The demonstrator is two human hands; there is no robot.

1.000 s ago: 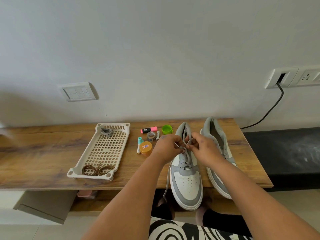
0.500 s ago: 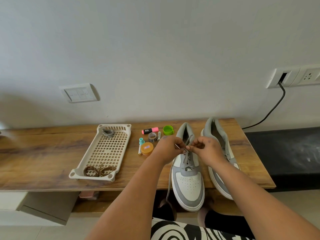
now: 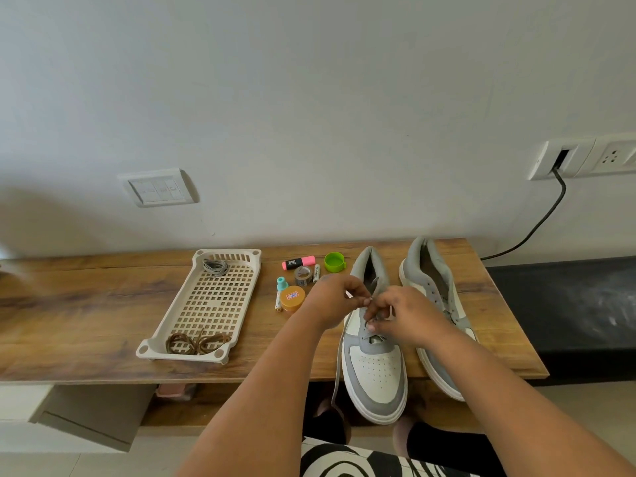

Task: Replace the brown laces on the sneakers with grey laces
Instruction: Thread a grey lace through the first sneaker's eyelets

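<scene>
Sneakers, grey and white, sit side by side at the right end of the wooden shelf (image 3: pixel 86 304), toes toward me and jutting past its near edge. The left sneaker (image 3: pixel 373 359) is the one in hand; the right sneaker (image 3: pixel 426 280) beside it shows bare eyelets, as far as I can tell. To the left lies a cream slotted tray (image 3: pixel 213 304) with the brown laces (image 3: pixel 196 342) coiled at its near end and a spare grey lace (image 3: pixel 215 266) bundled at its far end. My left hand (image 3: pixel 330 297) pinches one end of the grey lace (image 3: pixel 339 366) over the upper eyelets, and my right hand (image 3: pixel 402 315) has its fingers curled on the strand at the tongue; a loose length hangs off the shelf's near edge. Doing this well, I judge, means keeping the lace flat, feeding the tip cleanly through each eyelet, and evening both ends before moving up a row.
</scene>
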